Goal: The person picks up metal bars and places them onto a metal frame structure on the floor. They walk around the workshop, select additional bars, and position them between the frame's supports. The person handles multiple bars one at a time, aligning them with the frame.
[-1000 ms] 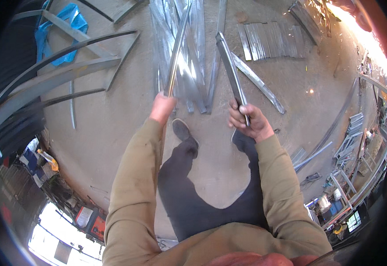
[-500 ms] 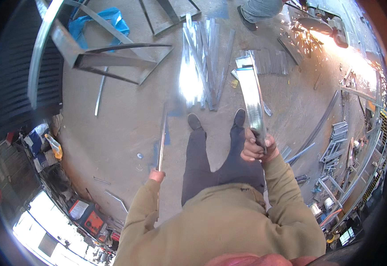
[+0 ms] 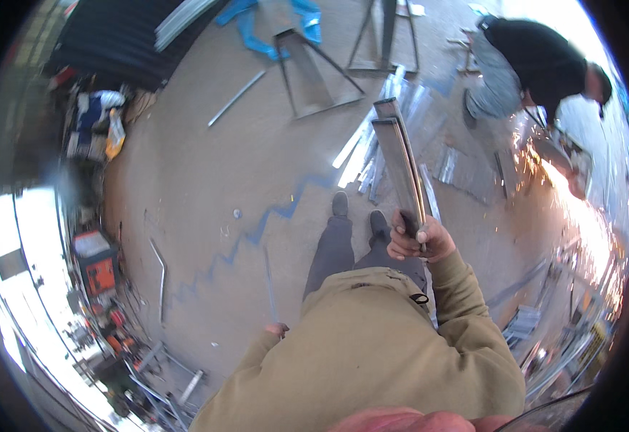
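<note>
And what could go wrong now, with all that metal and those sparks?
The bare right hand holds metal bars without a glove, so a sharp edge might cut it. Metal strips lie on the floor just ahead of the shoes, so stepping forward could mean a trip. And bright sparks spray near a bent-over co-worker on the right, so going too close might burn skin or clothes.

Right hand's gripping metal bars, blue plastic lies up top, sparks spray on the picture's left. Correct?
No, one slip: the head view shows the sparks spraying on the picture's right. The right hand does grip metal bars, and blue plastic does lie up top.
</note>
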Available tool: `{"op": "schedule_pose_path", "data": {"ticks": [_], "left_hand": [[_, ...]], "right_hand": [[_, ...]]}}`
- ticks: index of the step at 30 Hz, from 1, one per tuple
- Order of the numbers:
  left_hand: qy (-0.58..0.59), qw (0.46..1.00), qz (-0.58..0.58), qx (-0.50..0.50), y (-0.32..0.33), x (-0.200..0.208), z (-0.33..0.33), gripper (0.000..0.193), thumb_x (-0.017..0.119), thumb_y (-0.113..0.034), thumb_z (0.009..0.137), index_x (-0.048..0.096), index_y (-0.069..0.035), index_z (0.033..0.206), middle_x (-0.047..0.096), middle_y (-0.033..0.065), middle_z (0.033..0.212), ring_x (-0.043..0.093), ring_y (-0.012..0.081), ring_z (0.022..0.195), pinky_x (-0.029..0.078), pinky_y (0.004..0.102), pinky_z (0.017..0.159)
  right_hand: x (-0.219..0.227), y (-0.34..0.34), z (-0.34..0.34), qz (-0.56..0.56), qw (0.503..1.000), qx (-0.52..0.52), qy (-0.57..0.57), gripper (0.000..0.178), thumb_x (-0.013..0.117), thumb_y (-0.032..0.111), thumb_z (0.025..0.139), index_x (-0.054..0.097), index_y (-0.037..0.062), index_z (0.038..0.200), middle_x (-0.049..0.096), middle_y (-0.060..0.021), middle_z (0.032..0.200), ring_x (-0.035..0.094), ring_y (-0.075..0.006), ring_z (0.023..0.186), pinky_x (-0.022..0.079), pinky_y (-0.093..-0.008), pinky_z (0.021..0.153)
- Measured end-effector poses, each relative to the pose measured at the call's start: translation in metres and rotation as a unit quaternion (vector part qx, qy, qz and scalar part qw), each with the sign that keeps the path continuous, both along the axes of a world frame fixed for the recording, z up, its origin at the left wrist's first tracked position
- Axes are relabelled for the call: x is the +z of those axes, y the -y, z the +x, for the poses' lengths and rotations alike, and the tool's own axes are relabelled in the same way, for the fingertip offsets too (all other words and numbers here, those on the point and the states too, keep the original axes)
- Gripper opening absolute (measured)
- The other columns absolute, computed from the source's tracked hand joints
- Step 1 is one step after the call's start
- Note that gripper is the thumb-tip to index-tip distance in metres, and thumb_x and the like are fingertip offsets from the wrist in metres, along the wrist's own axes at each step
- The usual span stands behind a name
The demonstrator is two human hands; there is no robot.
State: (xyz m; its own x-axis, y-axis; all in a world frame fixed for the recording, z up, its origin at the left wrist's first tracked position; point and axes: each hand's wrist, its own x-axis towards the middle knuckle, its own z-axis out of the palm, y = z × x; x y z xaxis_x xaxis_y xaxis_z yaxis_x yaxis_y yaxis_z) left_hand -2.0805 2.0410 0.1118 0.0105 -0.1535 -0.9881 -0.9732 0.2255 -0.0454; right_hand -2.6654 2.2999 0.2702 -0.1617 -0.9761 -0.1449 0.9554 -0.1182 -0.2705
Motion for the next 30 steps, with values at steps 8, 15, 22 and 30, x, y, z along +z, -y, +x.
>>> {"op": "schedule_pose_path", "data": {"ticks": [8,15,22,30], "left_hand": [[-0.062,0.981,-0.01,0.186,-0.099,-0.001,0.056,0.022,0.071,-0.023,0.083,0.076,-0.006,0.097,0.072,0.0131,0.089,0.07,0.0239,0.085,0.056,0.037,0.073],[-0.089,0.933,-0.027,0.349,-0.091,-0.032,0.128,0.021,0.071,-0.023,0.082,0.076,-0.007,0.096,0.072,0.0123,0.087,0.069,0.0234,0.083,0.055,0.0368,0.072],[-0.082,0.822,-0.037,0.562,-0.102,-0.042,0.176,0.02,0.072,-0.023,0.082,0.076,-0.007,0.094,0.071,0.0114,0.085,0.068,0.0229,0.081,0.055,0.0365,0.07],[-0.068,0.714,-0.017,0.697,-0.022,-0.044,0.182,0.02,0.073,-0.023,0.081,0.077,-0.008,0.093,0.07,0.0105,0.082,0.067,0.0222,0.078,0.054,0.0362,0.068]], "right_hand": [[0.045,0.118,0.03,0.03,0.978,0.133,-0.16,0.049,0.086,0.025,0.069,0.049,0.0086,0.095,0.048,0.0008,0.066,0.046,-0.0134,0.056,0.045,-0.034,0.069],[0.061,0.301,0.127,0.048,0.929,0.211,-0.302,0.037,0.077,0.011,0.068,0.049,0.0076,0.092,0.053,-0.0026,0.072,0.049,-0.0156,0.062,0.048,-0.0376,0.077],[0.066,0.495,0.289,0.056,0.908,0.334,-0.246,0.04,0.077,0.018,0.071,0.05,0.0081,0.099,0.044,-0.0009,0.062,0.046,-0.0156,0.054,0.048,-0.0369,0.071],[0.03,0.689,0.429,0.117,0.862,0.457,-0.188,0.03,0.07,0.017,0.077,0.053,0.0079,0.1,0.045,-0.0019,0.062,0.046,-0.0153,0.054,0.049,-0.0363,0.07]]}}
